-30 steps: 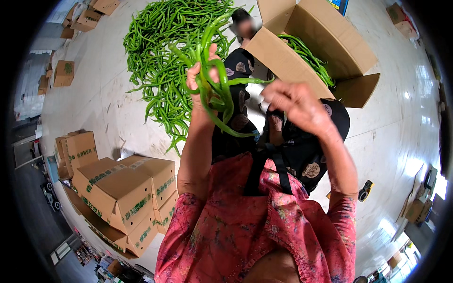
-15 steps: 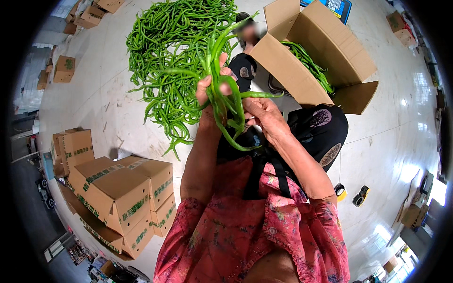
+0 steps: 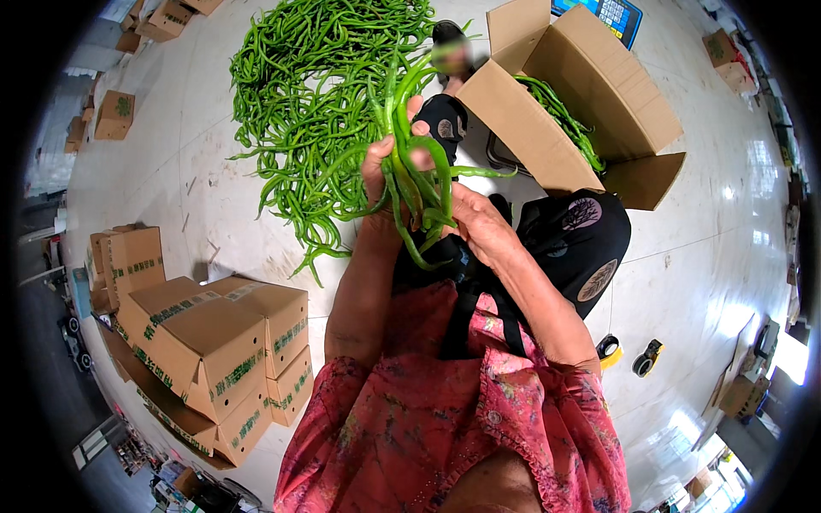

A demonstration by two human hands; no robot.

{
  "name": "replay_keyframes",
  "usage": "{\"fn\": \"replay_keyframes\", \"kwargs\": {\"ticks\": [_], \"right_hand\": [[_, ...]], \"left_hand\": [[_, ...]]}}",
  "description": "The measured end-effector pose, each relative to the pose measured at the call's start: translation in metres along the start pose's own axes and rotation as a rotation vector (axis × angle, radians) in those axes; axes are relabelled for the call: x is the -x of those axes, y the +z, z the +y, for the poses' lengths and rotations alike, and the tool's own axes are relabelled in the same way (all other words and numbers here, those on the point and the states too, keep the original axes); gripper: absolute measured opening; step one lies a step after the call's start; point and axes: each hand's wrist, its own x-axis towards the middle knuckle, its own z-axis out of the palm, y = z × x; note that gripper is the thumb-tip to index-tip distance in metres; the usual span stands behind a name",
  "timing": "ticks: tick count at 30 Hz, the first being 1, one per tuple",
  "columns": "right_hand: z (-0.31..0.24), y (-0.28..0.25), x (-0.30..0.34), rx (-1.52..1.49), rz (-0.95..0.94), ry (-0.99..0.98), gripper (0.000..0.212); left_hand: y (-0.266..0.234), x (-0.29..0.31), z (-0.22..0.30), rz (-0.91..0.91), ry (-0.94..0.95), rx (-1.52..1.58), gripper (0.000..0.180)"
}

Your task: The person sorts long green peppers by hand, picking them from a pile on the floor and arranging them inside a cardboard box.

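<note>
My left hand (image 3: 376, 167) is closed around a bunch of long green chili peppers (image 3: 440, 171), held up in front of my lap. Their tips stick out above and below the fist in several directions. My right hand (image 3: 481, 224) is bent in against the bunch's right side, its fingers pinching at the lower peppers and partly hidden behind them. Beyond the left hand spreads a large heap of the same peppers (image 3: 295, 94) on the floor. To the right, an open cardboard box (image 3: 505, 128) leans with its flaps out and holds more peppers (image 3: 564, 120).
Stacked cardboard boxes (image 3: 201, 325) stand at my left. Two tape rolls (image 3: 647, 359) lie on the pale floor to my right. Behind the open box is a blue device with a keypad (image 3: 611, 19). My patterned black trouser leg (image 3: 577, 248) rests beside that box.
My right hand has moved in closer to the bunch, and its fingers are now more hidden. The peppers in the left hand have shifted and hang slightly differently.
</note>
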Motion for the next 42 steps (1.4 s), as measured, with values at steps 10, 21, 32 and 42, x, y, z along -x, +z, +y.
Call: {"fn": "replay_keyframes", "kwargs": {"ticks": [10, 21, 32, 42], "right_hand": [[0.012, -0.007, 0.006, -0.444, -0.099, -0.007, 0.029], [0.018, -0.022, 0.025, -0.293, -0.063, -0.025, 0.028], [0.004, -0.026, 0.061, -0.057, 0.066, 0.033, 0.028], [-0.046, -0.002, 0.063, 0.720, 0.330, -0.279, 0.025]], "left_hand": [[0.008, 0.005, -0.005, 0.062, 0.039, -0.027, 0.068], [0.001, 0.003, -0.002, 0.029, 0.019, 0.158, 0.058], [0.002, 0.002, -0.004, 0.011, 0.016, 0.137, 0.065], [0.011, 0.000, -0.001, 0.017, -0.074, -0.202, 0.077]]}}
